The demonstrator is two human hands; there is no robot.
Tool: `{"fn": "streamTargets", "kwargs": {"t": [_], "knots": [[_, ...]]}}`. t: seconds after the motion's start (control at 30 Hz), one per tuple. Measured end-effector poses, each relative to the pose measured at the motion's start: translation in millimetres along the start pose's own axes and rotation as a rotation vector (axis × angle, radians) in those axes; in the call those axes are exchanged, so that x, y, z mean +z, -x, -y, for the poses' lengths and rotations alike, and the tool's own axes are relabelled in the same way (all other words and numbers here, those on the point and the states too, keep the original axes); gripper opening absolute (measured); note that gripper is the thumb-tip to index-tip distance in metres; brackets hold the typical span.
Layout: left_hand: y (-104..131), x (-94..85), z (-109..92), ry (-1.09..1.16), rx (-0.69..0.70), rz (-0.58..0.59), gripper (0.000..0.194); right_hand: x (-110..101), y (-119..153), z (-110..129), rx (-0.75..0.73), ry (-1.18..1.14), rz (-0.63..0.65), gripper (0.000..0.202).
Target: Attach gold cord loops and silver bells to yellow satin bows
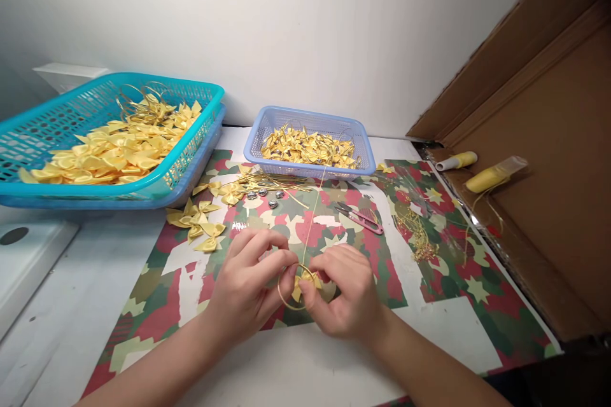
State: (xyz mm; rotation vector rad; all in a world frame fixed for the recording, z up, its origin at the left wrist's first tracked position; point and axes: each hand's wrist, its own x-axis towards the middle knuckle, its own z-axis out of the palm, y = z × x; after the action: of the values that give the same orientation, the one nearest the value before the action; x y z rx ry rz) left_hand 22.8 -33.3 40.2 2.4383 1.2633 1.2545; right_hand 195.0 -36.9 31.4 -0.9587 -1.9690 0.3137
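Between my two hands is a thin gold ring (287, 305) with a yellow ribbon bow (298, 289) against it. My left hand (255, 280) pinches the ring at its upper left. On the other side, my right hand (344, 286) is closed at the ring and bow, thumb against the ring's right edge. A fine gold cord (312, 216) runs from the ring up to the lilac basket. Fingers hide part of the bow, and how the cord joins the ring cannot be made out.
A teal basket (143, 189) of yellow bows stands left; a lilac basket (310, 170) stands behind. Small silver bells (272, 203), loose bows (195, 219), thread snips (363, 219) and gold strings (420, 235) lie on camouflage paper. Cardboard (539, 140) with two yellow spools (494, 175) borders the right.
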Motion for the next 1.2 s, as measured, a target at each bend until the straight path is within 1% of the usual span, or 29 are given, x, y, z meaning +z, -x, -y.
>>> {"fn": "streamTargets", "kwargs": {"t": [0.1,0.23,0.37,0.5,0.6,0.73,0.83,1.03,1.2], "knots": [[1.0,0.2,-0.7,0.012,-0.016,0.014,0.014,0.8,0.9,0.8,0.016,-0.029,0.015,0.023],[0.7,0.0,-2.6,0.049,-0.042,0.023,0.015,1.6,0.4,1.6,0.078,-0.099,0.044,0.026],[1.0,0.6,-3.4,0.072,-0.048,0.033,0.016,3.1,0.5,1.5,0.107,-0.116,0.048,0.022],[2.3,1.9,-4.4,0.106,-0.068,0.032,0.016,5.3,1.0,1.0,0.079,-0.077,-0.001,0.013],[3.3,2.7,-5.8,0.129,-0.065,0.042,0.016,5.5,0.4,2.0,0.079,-0.077,0.002,0.018],[3.2,2.9,-6.6,0.138,-0.070,0.053,0.016,3.1,-0.4,4.0,0.127,-0.149,0.033,0.023],[1.0,0.9,-5.6,0.120,-0.029,0.033,0.010,0.8,-0.6,3.9,0.193,-0.230,0.066,0.022],[-4.7,-5.3,-1.9,0.038,0.084,-0.015,0.018,-2.4,-2.5,1.5,0.295,-0.359,0.112,0.024],[-4.8,-4.3,0.0,0.051,0.100,-0.031,0.017,-3.3,-1.7,2.6,0.339,-0.428,0.137,0.025]]}}
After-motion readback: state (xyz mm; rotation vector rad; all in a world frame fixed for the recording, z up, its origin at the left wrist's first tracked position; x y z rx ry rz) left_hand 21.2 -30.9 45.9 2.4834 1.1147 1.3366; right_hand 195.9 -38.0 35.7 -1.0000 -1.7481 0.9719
